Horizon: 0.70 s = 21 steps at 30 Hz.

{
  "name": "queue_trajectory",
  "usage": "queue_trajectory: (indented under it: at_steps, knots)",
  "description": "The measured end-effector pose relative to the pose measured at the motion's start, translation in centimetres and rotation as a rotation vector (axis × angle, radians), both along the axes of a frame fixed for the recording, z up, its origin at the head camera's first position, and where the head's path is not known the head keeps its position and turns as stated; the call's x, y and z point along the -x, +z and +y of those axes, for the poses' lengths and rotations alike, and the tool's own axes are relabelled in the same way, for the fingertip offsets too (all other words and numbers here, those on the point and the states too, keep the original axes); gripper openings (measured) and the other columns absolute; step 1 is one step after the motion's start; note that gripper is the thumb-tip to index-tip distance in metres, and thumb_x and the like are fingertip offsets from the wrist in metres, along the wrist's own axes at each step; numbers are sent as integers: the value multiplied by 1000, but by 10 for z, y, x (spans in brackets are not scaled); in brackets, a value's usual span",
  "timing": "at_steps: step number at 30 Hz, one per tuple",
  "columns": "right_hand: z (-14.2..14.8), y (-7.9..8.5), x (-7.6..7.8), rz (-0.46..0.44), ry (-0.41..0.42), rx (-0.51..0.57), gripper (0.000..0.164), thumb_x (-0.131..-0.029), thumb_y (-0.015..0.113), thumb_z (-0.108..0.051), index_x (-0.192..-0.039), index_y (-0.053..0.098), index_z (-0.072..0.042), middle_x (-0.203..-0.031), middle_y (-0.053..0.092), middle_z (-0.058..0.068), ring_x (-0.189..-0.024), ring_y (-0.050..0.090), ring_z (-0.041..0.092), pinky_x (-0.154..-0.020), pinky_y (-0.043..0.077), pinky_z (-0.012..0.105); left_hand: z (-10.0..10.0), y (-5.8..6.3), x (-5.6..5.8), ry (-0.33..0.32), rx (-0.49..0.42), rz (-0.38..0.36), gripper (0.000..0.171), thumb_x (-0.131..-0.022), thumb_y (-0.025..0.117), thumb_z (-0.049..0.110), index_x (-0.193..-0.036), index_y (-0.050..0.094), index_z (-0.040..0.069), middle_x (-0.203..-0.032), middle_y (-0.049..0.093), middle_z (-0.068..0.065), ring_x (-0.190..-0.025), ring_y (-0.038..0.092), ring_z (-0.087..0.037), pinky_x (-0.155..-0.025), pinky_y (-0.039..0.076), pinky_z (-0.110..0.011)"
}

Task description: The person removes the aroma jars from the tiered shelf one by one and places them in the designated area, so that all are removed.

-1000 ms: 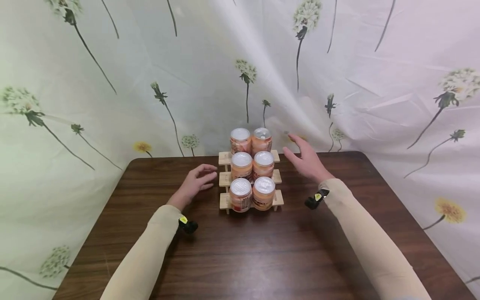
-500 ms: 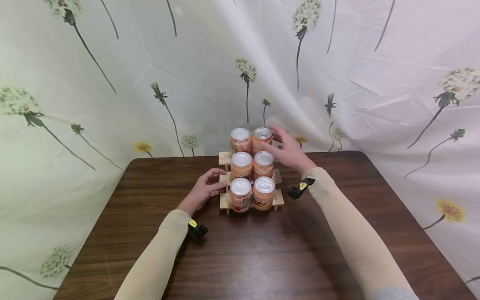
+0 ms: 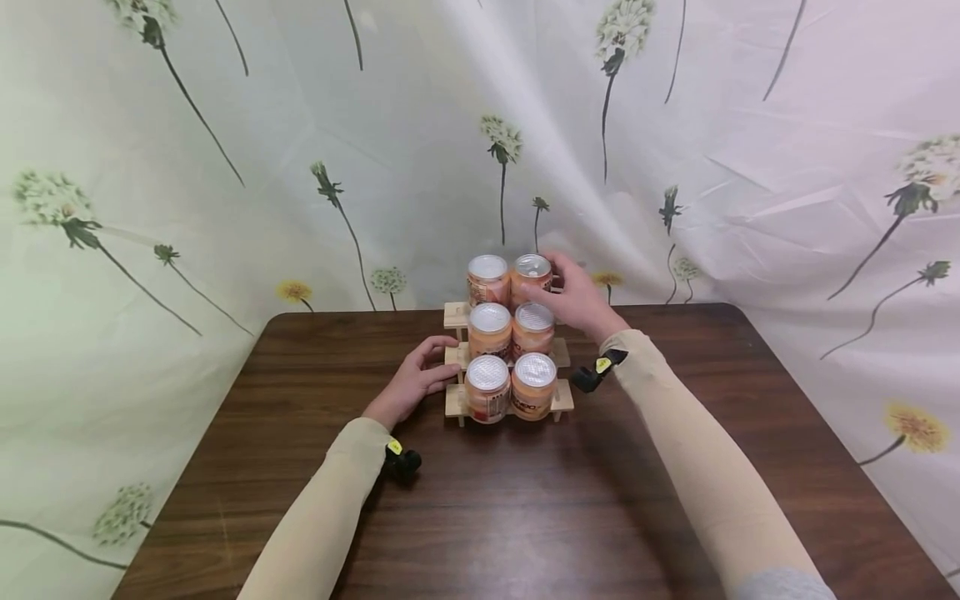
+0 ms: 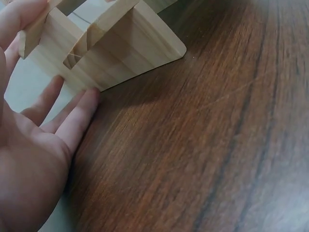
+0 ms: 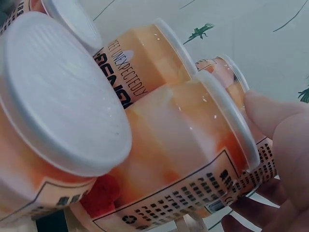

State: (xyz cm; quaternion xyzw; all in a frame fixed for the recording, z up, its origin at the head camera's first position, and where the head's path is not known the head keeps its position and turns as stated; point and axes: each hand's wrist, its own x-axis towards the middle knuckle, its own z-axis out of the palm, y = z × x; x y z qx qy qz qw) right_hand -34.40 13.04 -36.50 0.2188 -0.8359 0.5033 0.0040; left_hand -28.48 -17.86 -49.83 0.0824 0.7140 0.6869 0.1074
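Observation:
Orange printed cans stand in pairs on a three-tier wooden rack [image 3: 456,315]. My right hand [image 3: 579,298] grips the back-right can [image 3: 531,288], thumb on its near side and fingers reaching round the far side. That can's lid looks silvery, unlike the whiter lids in front. In the right wrist view, the thumb lies by the rim of the farther can [image 5: 219,72], partly hidden behind nearer cans. My left hand [image 3: 414,379] is at the rack's left side, beside the middle tier. In the left wrist view, its extended fingers [image 4: 79,118] touch the wooden side panel [image 4: 130,63].
The rack stands toward the back of a dark wooden table [image 3: 480,517]. Close behind hangs a pale curtain [image 3: 420,150] printed with dandelions. A middle-row can [image 3: 534,333] and a front-row can [image 3: 534,387] stand below the right hand.
My right hand has moved left from beside the rack and taken hold of the back-right can. My left hand has moved right to touch the rack's side. The head view has shifted slightly.

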Motion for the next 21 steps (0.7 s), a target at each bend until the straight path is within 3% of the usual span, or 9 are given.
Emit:
queue_trajectory:
  at_steps: [9,21]
  knots:
    - [-4,-1,5,-21,-37,-1,63,-96,78,-37,-147,50,-11,-134,62,9,-119,60,27,-97,52,47,1,0,-1,8,-16,-8,45,-100,74,19,-140,54,16,-152,43,-20,-113,65,-25,-86,58,-33]
    - [-7,4,1,-30,-55,23,58,-96,78,-38,-141,53,-13,-129,63,8,-114,59,27,-94,51,46,1,-2,1,17,-24,0,44,-100,74,20,-139,55,16,-156,40,-20,-114,64,-26,-86,58,-33]
